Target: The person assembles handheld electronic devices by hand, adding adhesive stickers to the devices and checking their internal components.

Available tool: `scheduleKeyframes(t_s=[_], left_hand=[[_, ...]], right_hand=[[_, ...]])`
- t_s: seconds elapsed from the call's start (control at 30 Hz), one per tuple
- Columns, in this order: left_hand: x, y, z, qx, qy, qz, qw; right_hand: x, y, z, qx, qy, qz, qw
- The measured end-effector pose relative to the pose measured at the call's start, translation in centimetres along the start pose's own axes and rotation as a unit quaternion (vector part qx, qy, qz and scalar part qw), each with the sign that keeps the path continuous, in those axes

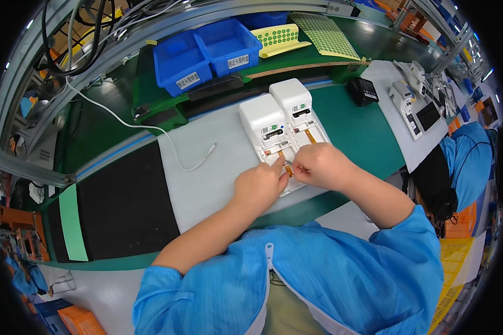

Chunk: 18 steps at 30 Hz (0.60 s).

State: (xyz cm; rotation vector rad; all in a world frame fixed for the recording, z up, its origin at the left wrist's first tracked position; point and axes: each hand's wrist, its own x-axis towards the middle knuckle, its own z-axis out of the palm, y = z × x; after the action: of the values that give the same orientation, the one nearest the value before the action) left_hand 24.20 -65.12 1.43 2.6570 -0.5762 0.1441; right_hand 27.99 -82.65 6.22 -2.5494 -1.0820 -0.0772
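Note:
Two white plastic devices lie side by side on the grey mat, with tall rounded blocks at their far ends. Orange flex cables show in their flat near parts. Over the left device's near part, my left hand rests with its index finger stretched onto the surface by the cable, the thumb apart from it. My right hand is closed in a pinch at the same spot, its fingertips against the cable area. What lies between those fingertips is too small and covered to make out.
A white cable crosses the grey mat on the left, beside a black mat. Blue bins and green-dotted sticker sheets sit on the raised shelf. A black box and a white handheld device lie right.

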Motion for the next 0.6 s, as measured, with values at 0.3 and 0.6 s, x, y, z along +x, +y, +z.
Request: scheduleKeyframes(t_s=[0.3, 0.6], left_hand=[[1.2, 0.6, -3.9, -0.765, -0.239, -0.348, 0.486], [7.2, -0.7, -8.8, -0.752, -0.125, -0.281, 0.583]], right_hand=[[0.0, -3.9, -1.6, 0.159, 0.085, -0.051, 0.982], [-2.2, -1.1, -1.2, 0.275, 0.29, 0.132, 0.907]])
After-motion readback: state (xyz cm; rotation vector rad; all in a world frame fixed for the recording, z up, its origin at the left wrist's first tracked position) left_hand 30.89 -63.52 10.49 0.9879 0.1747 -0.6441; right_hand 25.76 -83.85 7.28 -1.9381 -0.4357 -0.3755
